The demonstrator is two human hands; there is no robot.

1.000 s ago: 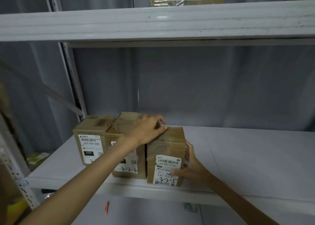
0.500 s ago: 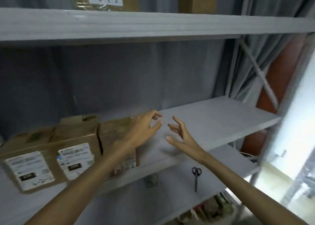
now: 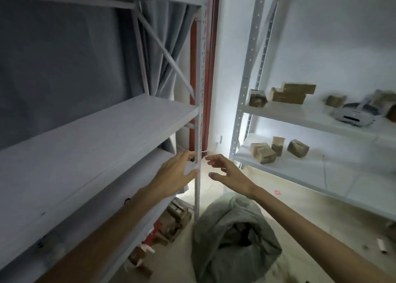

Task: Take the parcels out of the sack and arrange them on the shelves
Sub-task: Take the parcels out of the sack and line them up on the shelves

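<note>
Grey curtain hangs behind the left rack, whose white boards run away from the camera toward the red post. Under this rack, on the floor, brown cartons lie in a loose pile; their number I cannot count, they are blurred.

Both arms reach forward in the middle of the view. The left hand is held out in the air in front of the rack's upright, fingers straight and spread, and it holds nothing. The right hand is just beside it but apart, fingers loosely bent and spread, also holding nothing. Neither hand touches the sack.

Below the right forearm, one grey sack stands on the floor beside the foot of the upright. It is slumped, its long axis is about upright, and its mouth opens upward toward the camera. Brown parcels show inside the dark opening; how many is not clear.

At right, a second white rack stands against the pale wall. On its upper board I count about four brown parcels, with the pair stacked, and one pale grey device. On the lower board four small parcels lie near together, each turned a different way.
</note>
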